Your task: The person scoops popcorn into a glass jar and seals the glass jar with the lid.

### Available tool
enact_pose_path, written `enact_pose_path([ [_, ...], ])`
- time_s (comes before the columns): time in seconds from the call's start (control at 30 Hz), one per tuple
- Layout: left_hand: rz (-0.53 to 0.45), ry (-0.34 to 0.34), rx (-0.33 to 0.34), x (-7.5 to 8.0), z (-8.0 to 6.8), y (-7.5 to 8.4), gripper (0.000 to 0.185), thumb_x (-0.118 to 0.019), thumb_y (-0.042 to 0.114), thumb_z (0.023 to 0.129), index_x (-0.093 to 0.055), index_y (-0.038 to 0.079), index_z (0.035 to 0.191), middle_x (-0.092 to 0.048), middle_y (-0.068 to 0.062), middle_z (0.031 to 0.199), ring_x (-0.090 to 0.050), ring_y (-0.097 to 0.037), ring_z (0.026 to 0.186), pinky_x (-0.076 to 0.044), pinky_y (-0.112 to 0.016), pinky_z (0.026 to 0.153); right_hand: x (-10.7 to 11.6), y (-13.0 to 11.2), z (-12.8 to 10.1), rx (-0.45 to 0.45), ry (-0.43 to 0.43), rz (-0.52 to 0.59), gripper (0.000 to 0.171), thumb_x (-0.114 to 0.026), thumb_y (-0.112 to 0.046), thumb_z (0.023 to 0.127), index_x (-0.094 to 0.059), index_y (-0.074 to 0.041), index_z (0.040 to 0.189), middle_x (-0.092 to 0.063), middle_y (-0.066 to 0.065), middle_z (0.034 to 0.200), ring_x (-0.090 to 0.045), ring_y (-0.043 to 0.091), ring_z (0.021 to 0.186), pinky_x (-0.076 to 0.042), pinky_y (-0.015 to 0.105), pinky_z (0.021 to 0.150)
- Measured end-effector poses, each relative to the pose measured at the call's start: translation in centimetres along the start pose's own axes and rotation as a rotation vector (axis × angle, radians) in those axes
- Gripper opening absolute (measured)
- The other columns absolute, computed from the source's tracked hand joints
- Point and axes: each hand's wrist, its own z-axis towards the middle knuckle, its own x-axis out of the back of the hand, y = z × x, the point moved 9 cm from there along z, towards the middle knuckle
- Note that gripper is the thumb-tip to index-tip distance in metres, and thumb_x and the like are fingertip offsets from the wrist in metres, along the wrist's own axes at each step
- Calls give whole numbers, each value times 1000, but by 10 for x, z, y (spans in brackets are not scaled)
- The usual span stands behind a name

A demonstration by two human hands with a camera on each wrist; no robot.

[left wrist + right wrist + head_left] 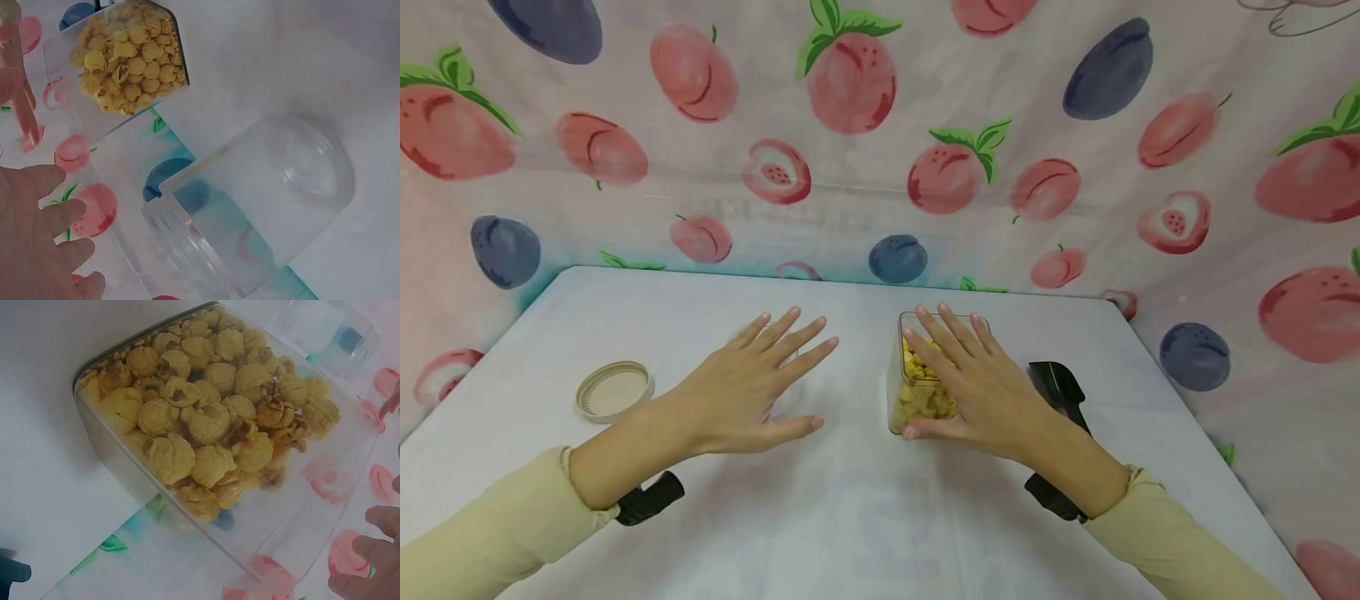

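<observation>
Yellow popcorn (212, 425) filled part of a clear square tub (925, 387) that stood near the middle of the head view, a little to the right. The right hand (981, 383) lay over the top of the tub with its fingers straight and spread, and its thumb touched the tub's near side. It was not gripping the tub. The left hand (748, 387) was in the middle of the same view, flat and spread out too, holding nothing. Under it stood a clear round jar (256, 206) with nothing in it, hard to see from the head view but plain in the left wrist view, just beside the tub. A beige round lid (614, 390) lay on the white table (850, 517) at the left, well apart from both hands. A cloth with red and blue fruit (880, 125) hung behind the table, across the top of the view.
</observation>
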Motion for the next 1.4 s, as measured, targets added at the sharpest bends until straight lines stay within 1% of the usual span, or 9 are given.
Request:
enact_pose_path([
  [0.23,-9,10,-7,-1,4,1,77,-48,61,86,-26,21,148,-20,-4,155,-11,-29,144,-13,-49,117,0,2,-4,2,6,-15,100,-21,-83,75,-17,-17,150,-12,8,157,-6,29,145,-13,54,116],
  [0.4,-45,12,-13,-3,10,4,77,-48,60,87,-23,21,149,-19,-4,155,-10,-28,144,-13,-48,117,5,8,-10,-29,34,10,100,-24,-82,76,-16,-17,150,-13,8,157,-11,31,144,-14,54,115],
  [0.53,-96,22,-12,-7,19,8,77,-47,59,88,-22,20,149,-20,-5,155,-9,-27,144,-12,-46,118,9,15,-16,-58,74,49,99,-26,-81,76,-17,-16,150,-16,9,156,-12,29,144,-16,54,115],
  [0.73,-211,36,37,-18,34,11,77,-45,58,89,-17,20,150,-18,-1,156,-12,-22,144,-15,-41,118,11,27,-25,-99,116,89,97,-31,-79,79,-19,-13,150,-21,11,155,-18,32,142,-18,55,114],
  [0.87,-349,47,113,-27,41,9,74,-45,57,90,-17,24,150,-19,3,155,-17,-20,143,-25,-49,113,10,37,-34,-145,128,117,97,-36,-78,79,-21,-13,149,-24,12,153,-21,34,140,-21,57,112],
  [0.97,-475,61,177,-35,44,6,71,-47,56,90,-18,29,149,-22,6,154,-21,-18,142,-32,-57,107,8,47,-41,-193,134,143,98,-52,-72,77,-21,-14,149,-26,11,153,-23,34,139,-23,58,110],
  [1.1,-667,88,208,-46,49,9,74,-56,51,88,-19,32,148,-26,6,153,-26,-18,140,-32,-53,108,3,59,-54,-258,140,173,104,-70,-60,70,-22,-13,149,-29,12,151,-26,35,137,-25,57,109],
  [1.27,-887,146,194,-58,55,17,80,-68,34,84,-22,25,149,-32,-4,150,-34,-25,136,-37,-48,107,-4,72,-70,-338,140,243,105,-76,-54,67,-25,-9,148,-31,16,149,-29,38,135,-26,58,107],
  [1.4,-1053,182,203,-67,59,20,80,-70,20,83,-24,15,148,-32,-10,148,-38,-31,132,-41,-44,104,-11,84,-85,-460,107,317,103,-76,-51,70,-24,-8,148,-30,18,149,-30,41,132,-31,63,102],
])
